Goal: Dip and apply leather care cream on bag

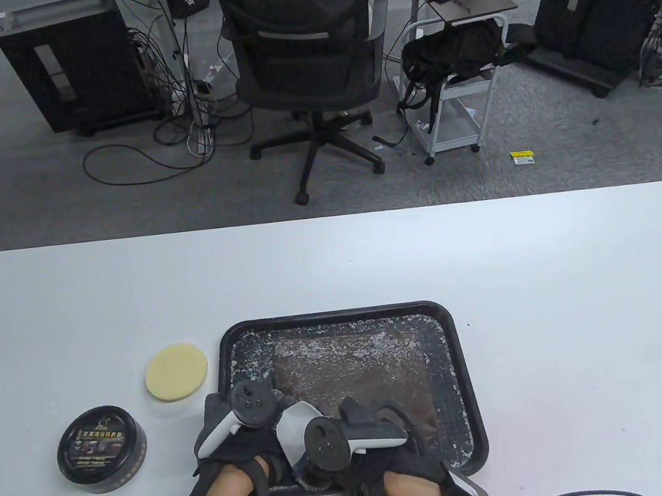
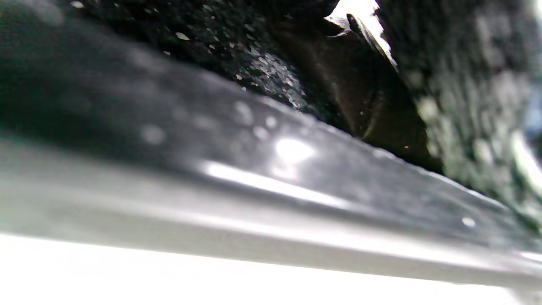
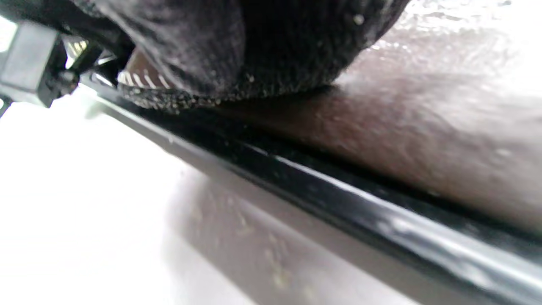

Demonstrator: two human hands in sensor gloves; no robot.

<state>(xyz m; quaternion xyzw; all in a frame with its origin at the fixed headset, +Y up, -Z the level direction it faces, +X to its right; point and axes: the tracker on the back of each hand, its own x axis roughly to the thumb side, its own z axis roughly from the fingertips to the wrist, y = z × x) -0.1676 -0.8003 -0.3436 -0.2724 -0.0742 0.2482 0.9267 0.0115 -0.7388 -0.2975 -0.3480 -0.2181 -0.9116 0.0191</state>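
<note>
The brown leather bag (image 1: 352, 372) lies flat in a black tray (image 1: 465, 364) on the white worktop (image 1: 553, 293). White flecks cover the bag and the tray floor. Both hands are at the near edge of the tray, close together. The left hand (image 1: 239, 437) sits at the tray's near left corner. The right hand (image 1: 360, 437) rests on the near part of the bag. The trackers hide the fingers, so I cannot tell how far either hand is open or if it holds anything. A round yellow sponge (image 1: 176, 372) lies just left of the tray. A black cream tin (image 1: 101, 450) with its lid on stands nearer, further left.
</note>
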